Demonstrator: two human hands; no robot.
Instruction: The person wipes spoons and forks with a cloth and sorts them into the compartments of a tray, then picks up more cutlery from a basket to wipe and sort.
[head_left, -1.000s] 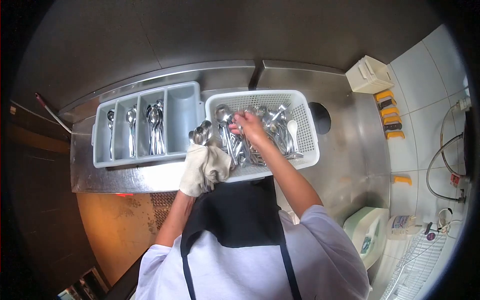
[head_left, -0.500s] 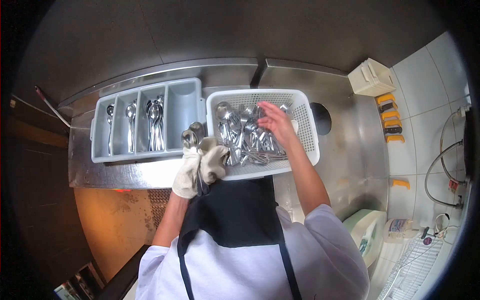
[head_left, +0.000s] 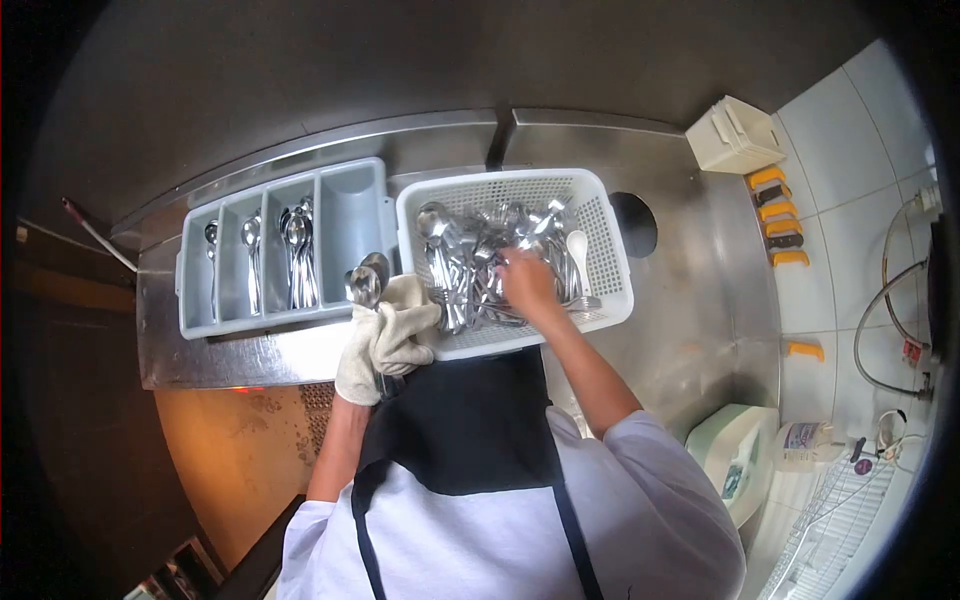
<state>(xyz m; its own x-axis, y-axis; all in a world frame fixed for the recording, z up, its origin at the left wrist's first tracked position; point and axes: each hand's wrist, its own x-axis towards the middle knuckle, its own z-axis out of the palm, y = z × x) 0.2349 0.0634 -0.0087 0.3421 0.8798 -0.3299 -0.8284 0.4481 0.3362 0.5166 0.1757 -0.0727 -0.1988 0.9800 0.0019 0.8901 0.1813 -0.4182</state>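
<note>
My left hand (head_left: 378, 340), in a cream cloth glove, is closed around several metal spoons (head_left: 364, 284), their bowls standing up above the fingers. The white perforated basket (head_left: 618, 290) holds a heap of metal cutlery (head_left: 455, 270) and a white spoon (head_left: 579, 256). My bare right hand (head_left: 528, 284) reaches down into the heap, its fingers bent among the utensils; whether they grip a piece is blurred. To the left lies a grey divided tray (head_left: 350, 220), with metal spoons (head_left: 299, 240) in three compartments and none in the rightmost.
A cream plastic container (head_left: 735, 136) stands at the back right. Yellow-handled tools (head_left: 780, 212) line the tiled wall. A dark round opening (head_left: 634, 224) is right of the basket. At lower right are a plastic jug (head_left: 803, 444) and a pale green container (head_left: 728, 455).
My right hand has moved down and left into the cutlery, its fingers now bent. The white spoon shows more fully. The view has shifted slightly, and the left hand still holds the spoons.
</note>
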